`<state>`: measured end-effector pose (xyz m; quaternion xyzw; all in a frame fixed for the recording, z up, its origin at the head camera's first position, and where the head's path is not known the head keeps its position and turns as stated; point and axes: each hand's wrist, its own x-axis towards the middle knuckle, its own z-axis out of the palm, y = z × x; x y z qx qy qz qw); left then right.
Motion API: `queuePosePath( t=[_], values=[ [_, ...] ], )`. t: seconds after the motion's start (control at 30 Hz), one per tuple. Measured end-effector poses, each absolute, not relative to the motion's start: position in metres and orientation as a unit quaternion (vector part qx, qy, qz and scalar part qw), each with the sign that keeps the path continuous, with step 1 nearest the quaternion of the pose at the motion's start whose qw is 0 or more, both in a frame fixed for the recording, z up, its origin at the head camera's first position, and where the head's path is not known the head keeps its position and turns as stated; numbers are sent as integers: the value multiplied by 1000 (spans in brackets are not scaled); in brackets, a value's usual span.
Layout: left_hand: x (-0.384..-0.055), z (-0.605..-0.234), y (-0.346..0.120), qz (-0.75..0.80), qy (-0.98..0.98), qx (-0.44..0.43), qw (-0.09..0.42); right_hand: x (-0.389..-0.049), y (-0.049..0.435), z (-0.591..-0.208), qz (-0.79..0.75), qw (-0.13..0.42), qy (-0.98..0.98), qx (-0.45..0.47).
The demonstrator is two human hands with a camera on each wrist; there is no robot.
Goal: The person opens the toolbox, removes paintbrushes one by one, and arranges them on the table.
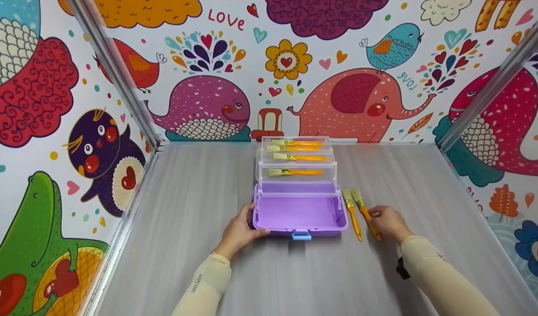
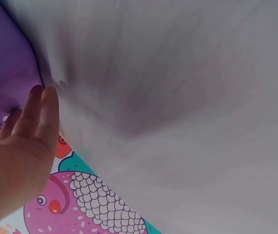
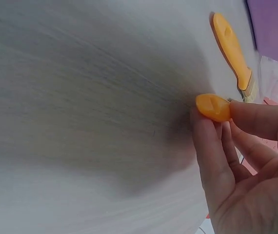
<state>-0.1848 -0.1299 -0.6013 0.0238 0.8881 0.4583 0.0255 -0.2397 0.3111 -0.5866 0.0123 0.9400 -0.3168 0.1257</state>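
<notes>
A purple toolbox (image 1: 300,214) stands lidless-side up, its clear stepped trays (image 1: 328,166) raised at the back. Several paintbrushes (image 1: 301,158) with orange handles lie across those trays. My left hand (image 1: 242,230) rests at the box's front left corner, thumb along the front rim, fairly straight fingers against the purple side wall (image 2: 7,63). To the right of the box, my right hand (image 1: 387,223) pinches a paintbrush (image 3: 212,107) by its handle between thumb and fingers. Another paintbrush (image 1: 353,221) lies just left of it, bristles pointing to the back.
A light blue latch (image 1: 301,235) juts from the box front. The grey table (image 1: 198,188) has patterned walls (image 1: 277,109) behind and at both sides, with metal posts (image 1: 119,74) at the corners. A dark object (image 1: 402,268) shows beneath the right wrist.
</notes>
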Motion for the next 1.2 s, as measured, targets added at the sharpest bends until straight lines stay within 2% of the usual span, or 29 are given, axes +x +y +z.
queuePosePath(
  t=[0.43, 0.9, 1.2],
  values=[
    [-185, -600, -130, 458, 888, 24, 30, -240, 310, -589, -341, 158, 925, 51],
    [-186, -599, -130, 445, 895, 22, 26, -242, 310, -593, -317, 139, 937, 45],
    [-185, -599, -129, 450, 893, 16, 28, -241, 309, -594, -334, 148, 929, 58]
  ],
)
